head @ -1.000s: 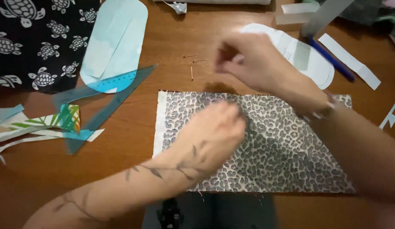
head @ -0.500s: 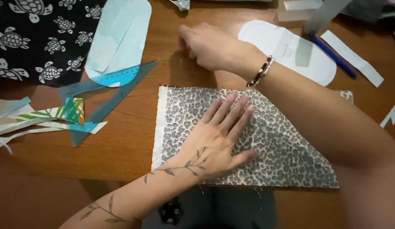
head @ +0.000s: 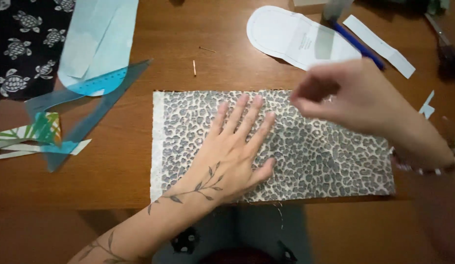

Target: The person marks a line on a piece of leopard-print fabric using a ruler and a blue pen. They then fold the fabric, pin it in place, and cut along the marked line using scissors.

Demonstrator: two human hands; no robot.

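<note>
The right hand (head: 352,95) has swung back over the leopard-print fabric (head: 310,156), fingers pinched, perhaps on a pin; the left hand (head: 232,151) stays flat, holding it ready for pinning.

One head-worn camera is looking almost straight down from above the person's seat, facing the brown wooden table (head: 120,176) from its near edge toward its far side. It is sitting close, so the rectangular leopard-print fabric piece (head: 325,151) is filling the frame's middle, while the forearms are entering from the bottom and right edges. No second view is sharing the scene.
</note>
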